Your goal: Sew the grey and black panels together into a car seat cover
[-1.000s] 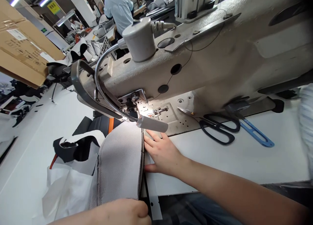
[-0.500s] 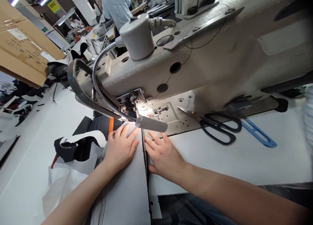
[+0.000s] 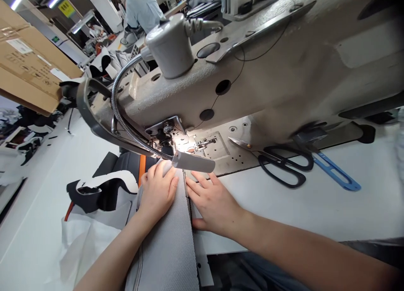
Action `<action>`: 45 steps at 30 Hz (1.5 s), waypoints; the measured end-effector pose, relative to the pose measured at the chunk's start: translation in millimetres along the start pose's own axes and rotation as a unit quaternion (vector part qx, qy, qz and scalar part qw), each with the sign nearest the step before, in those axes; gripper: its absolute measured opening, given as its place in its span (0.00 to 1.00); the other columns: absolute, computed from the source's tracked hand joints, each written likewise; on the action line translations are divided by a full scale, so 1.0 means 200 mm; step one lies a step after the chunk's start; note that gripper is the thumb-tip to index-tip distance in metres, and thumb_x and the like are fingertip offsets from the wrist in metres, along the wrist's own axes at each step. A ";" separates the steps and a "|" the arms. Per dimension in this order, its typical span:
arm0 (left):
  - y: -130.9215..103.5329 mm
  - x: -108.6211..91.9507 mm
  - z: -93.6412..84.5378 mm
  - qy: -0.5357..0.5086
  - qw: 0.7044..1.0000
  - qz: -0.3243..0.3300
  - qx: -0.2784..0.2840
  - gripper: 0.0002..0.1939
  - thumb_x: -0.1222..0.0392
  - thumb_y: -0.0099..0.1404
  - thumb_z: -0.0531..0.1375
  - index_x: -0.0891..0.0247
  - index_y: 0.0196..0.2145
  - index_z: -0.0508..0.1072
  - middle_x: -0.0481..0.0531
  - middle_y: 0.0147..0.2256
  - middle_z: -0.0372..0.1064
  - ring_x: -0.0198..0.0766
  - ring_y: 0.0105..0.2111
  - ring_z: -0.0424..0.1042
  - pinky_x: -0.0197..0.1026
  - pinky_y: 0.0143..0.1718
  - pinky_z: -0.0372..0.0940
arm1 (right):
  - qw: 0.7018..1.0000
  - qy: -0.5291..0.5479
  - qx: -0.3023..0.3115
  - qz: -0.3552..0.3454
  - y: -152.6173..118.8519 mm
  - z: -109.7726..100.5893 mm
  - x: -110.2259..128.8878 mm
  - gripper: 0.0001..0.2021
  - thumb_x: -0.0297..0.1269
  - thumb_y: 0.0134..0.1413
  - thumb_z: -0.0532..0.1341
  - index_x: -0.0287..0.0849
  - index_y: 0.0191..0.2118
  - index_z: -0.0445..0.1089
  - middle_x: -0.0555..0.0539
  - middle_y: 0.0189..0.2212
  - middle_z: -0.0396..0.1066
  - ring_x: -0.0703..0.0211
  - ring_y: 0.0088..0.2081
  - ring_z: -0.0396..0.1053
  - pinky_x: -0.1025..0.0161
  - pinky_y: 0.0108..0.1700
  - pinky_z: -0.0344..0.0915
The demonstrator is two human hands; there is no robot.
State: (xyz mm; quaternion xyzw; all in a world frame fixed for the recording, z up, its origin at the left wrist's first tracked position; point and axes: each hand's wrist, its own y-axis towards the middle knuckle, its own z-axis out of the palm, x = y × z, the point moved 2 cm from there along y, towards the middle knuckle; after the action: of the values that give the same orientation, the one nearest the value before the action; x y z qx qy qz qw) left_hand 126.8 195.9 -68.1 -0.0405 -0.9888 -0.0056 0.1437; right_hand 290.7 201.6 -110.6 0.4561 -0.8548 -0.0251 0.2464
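Note:
A long grey textured fabric piece (image 3: 170, 244) runs from the bottom edge up to the lit needle area of a beige sewing machine (image 3: 259, 80). My left hand (image 3: 158, 190) lies on top of this fabric, fingers spread toward the needle. Along the fabric's dark right edge rests my right hand (image 3: 210, 200), its fingers apart and the fingertips near the metal bed plate. A lamp head (image 3: 194, 161) on a flexible metal neck hides part of the needle area. Neither hand is closed round anything.
Black-handled scissors (image 3: 284, 169) and a blue-handled tool (image 3: 337, 171) lie on the right. Dark, orange and white fabric pieces (image 3: 94, 190) lie on the left. Behind are a cardboard box (image 3: 34, 59) and a person in light blue (image 3: 143, 9).
The view has shifted slightly, moving the machine and lamp a little left in the picture. Both hands keep nearly the same places on the fabric and at its edge.

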 end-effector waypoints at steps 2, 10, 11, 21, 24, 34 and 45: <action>0.00 0.00 0.00 0.009 1.000 0.006 -0.008 0.18 0.54 0.70 0.47 0.60 0.48 0.72 0.62 0.46 0.65 0.53 0.50 0.59 0.54 0.47 0.57 | 1.000 0.003 0.003 -0.007 -0.01 0.00 -0.01 0.38 0.54 0.49 0.61 0.30 0.59 0.61 0.39 0.60 0.59 0.41 0.61 0.52 0.42 0.60 0.49; 0.00 0.00 0.01 0.019 1.000 0.011 -0.015 0.16 0.55 0.69 0.49 0.60 0.44 0.74 0.62 0.46 0.66 0.53 0.50 0.60 0.54 0.46 0.57 | 1.000 0.004 -0.015 0.013 0.00 0.03 0.00 0.36 0.52 0.47 0.62 0.29 0.57 0.63 0.39 0.60 0.60 0.42 0.60 0.54 0.42 0.59 0.50; 0.00 0.00 0.00 0.021 1.000 0.010 -0.016 0.16 0.55 0.69 0.49 0.59 0.45 0.74 0.62 0.46 0.66 0.54 0.50 0.60 0.54 0.46 0.57 | 1.000 0.003 -0.023 0.016 0.00 0.03 0.00 0.36 0.52 0.47 0.62 0.29 0.57 0.63 0.38 0.59 0.60 0.41 0.60 0.54 0.42 0.59 0.51; 0.00 -0.02 0.02 0.042 0.998 0.018 -0.032 0.14 0.54 0.67 0.53 0.58 0.44 0.74 0.63 0.46 0.66 0.55 0.50 0.60 0.55 0.46 0.56 | 0.996 0.006 -0.071 -0.045 -0.09 0.03 0.03 0.31 0.50 0.50 0.61 0.29 0.53 0.67 0.36 0.55 0.65 0.42 0.58 0.57 0.46 0.59 0.52; 0.00 -0.01 0.03 0.036 0.999 0.016 -0.034 0.14 0.54 0.67 0.52 0.59 0.44 0.75 0.63 0.46 0.65 0.55 0.51 0.59 0.55 0.46 0.57 | 0.998 0.007 -0.064 -0.027 -0.10 0.04 0.03 0.33 0.52 0.49 0.62 0.29 0.54 0.66 0.38 0.56 0.64 0.42 0.59 0.56 0.44 0.59 0.51; 0.00 0.02 0.02 0.009 1.000 0.018 -0.008 0.16 0.54 0.69 0.48 0.60 0.40 0.75 0.62 0.45 0.65 0.54 0.50 0.59 0.54 0.46 0.58 | 0.999 0.004 -0.045 -0.030 -0.10 0.01 0.01 0.36 0.55 0.48 0.63 0.28 0.54 0.67 0.38 0.55 0.65 0.42 0.57 0.58 0.45 0.58 0.55; 0.00 0.00 0.01 0.022 1.000 0.011 -0.004 0.16 0.54 0.69 0.49 0.62 0.37 0.75 0.62 0.43 0.66 0.54 0.51 0.58 0.55 0.48 0.57 | 0.999 0.004 -0.049 -0.022 -0.11 0.02 0.03 0.34 0.53 0.49 0.63 0.28 0.55 0.66 0.38 0.56 0.65 0.41 0.58 0.58 0.44 0.58 0.55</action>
State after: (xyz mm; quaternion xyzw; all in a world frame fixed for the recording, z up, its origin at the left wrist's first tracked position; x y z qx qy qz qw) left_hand 126.4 196.1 -70.5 -0.0515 -0.9849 -0.0084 0.1652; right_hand 302.4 183.1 -117.2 0.4623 -0.8414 -0.0702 0.2709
